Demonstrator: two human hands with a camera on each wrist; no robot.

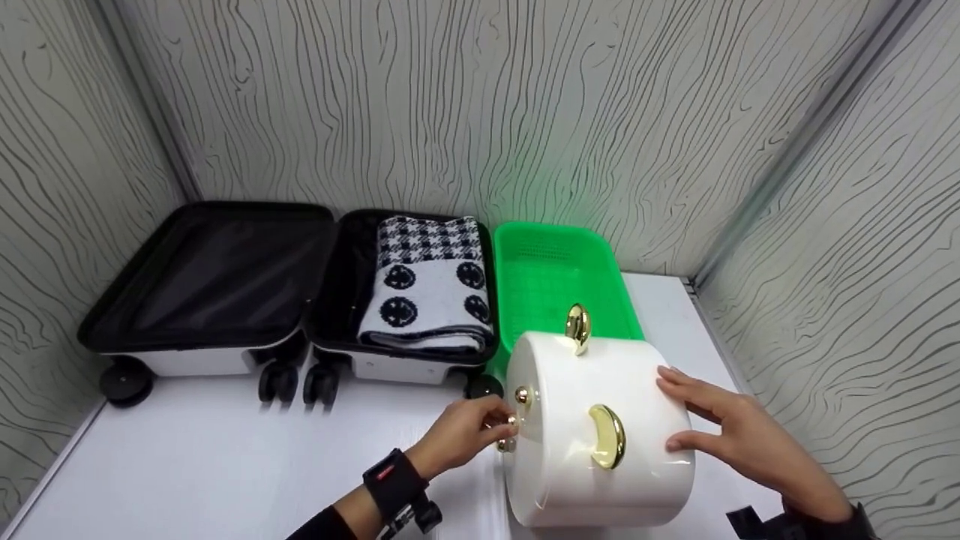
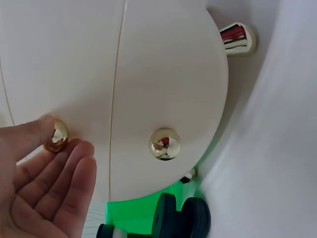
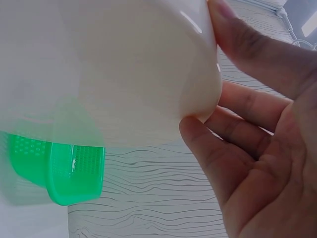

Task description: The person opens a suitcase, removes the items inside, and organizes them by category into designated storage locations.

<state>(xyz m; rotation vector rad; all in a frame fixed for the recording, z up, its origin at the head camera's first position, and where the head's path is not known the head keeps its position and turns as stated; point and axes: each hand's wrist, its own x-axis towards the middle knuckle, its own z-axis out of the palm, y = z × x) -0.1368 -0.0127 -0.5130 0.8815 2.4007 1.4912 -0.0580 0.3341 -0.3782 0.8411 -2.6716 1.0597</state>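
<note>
A white storage box (image 1: 630, 375) with a flat drawer front and shiny gold fittings stands on the white surface. In the left wrist view, seams divide its front, and a round gold knob (image 2: 165, 144) sits on one section. My left hand (image 1: 469, 431) pinches another gold knob (image 2: 60, 135) between thumb and fingers. On the box's right side, my right hand (image 1: 739, 427) grips the rounded rear edge, thumb and fingers spread apart. A gold crescent handle (image 1: 609, 436) and a gold top piece (image 1: 577, 328) project from the body.
Behind the box is a green plastic basket (image 1: 611, 281). An open suitcase (image 1: 225, 274) lies to the left, with a folded black-and-white knitted cloth (image 1: 431, 300) in its right half. Its black wheels (image 1: 319, 384) point toward me. Wood-grain-patterned walls (image 1: 420, 105) enclose the surface.
</note>
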